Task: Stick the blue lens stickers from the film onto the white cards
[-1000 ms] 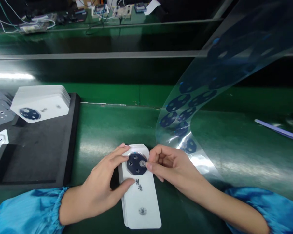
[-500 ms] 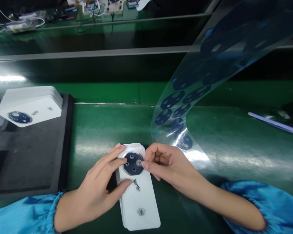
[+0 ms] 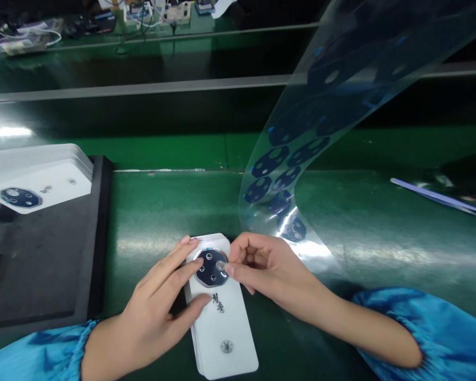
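Observation:
A white phone back cover (image 3: 234,317) lies on top of a small stack of covers, with dark lettering and a round emblem on it. Near its top end is a dark blue camera panel (image 3: 207,278) with several holes. My left hand (image 3: 158,301) rests spread over the cover's left side, one fingertip on the panel's edge and the thumb beside the lettering. At the panel's right side my right hand (image 3: 262,264) pinches a small clear round piece (image 3: 221,265) between thumb and forefinger. Its other fingers are curled.
A clear film strip (image 3: 272,161) with blue camera-panel stickers curves up to the right behind my right hand. At left, a black tray (image 3: 35,280) holds a stack of white covers (image 3: 59,182). Purple tweezers (image 3: 440,197) lie at right. Electronics and cables (image 3: 158,13) sit at the back.
The whole view has shifted slightly, so things appear a little further left. Both hands keep nearly the same hold on the cover and the panel.

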`<action>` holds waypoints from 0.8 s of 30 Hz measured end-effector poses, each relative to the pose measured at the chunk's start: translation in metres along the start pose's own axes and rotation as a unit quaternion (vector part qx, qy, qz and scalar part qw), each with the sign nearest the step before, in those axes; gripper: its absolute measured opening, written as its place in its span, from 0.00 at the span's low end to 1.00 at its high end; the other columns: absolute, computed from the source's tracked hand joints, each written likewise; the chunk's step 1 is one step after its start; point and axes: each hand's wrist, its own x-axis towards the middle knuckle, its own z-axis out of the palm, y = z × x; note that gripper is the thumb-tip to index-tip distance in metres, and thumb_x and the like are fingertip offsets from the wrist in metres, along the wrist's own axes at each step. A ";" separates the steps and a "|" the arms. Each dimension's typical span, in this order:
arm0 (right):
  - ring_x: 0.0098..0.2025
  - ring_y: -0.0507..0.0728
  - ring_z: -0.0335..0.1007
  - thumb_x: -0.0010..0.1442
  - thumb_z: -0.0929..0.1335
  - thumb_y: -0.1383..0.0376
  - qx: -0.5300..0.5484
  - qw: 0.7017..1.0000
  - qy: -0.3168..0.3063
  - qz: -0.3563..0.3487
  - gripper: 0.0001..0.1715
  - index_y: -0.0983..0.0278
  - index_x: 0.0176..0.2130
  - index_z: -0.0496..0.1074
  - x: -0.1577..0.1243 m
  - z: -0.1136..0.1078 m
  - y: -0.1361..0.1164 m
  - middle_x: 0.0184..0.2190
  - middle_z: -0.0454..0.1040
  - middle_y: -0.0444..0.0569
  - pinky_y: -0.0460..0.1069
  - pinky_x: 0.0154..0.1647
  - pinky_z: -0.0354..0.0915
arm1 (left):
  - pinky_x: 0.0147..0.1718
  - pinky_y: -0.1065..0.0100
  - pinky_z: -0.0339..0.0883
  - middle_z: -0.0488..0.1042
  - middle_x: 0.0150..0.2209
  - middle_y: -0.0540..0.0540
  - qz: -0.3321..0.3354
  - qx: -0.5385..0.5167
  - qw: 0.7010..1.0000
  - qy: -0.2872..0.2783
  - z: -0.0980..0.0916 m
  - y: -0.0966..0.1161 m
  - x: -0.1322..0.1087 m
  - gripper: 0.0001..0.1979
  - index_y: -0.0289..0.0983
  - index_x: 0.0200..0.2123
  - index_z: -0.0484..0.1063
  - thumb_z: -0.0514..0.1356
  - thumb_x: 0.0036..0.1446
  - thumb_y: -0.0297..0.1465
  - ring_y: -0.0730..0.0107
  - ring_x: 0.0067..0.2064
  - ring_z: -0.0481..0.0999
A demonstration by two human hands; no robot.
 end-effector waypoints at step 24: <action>0.24 0.50 0.66 0.57 0.72 0.64 -0.155 0.986 0.062 0.000 0.09 0.61 0.29 0.69 0.004 0.002 0.005 0.21 0.68 0.38 0.45 0.24 0.61 | 0.60 0.44 0.67 0.57 0.63 0.31 0.038 0.050 0.996 -0.057 0.004 -0.005 0.006 0.31 0.34 0.68 0.56 0.58 0.64 0.29 0.47 0.66 0.59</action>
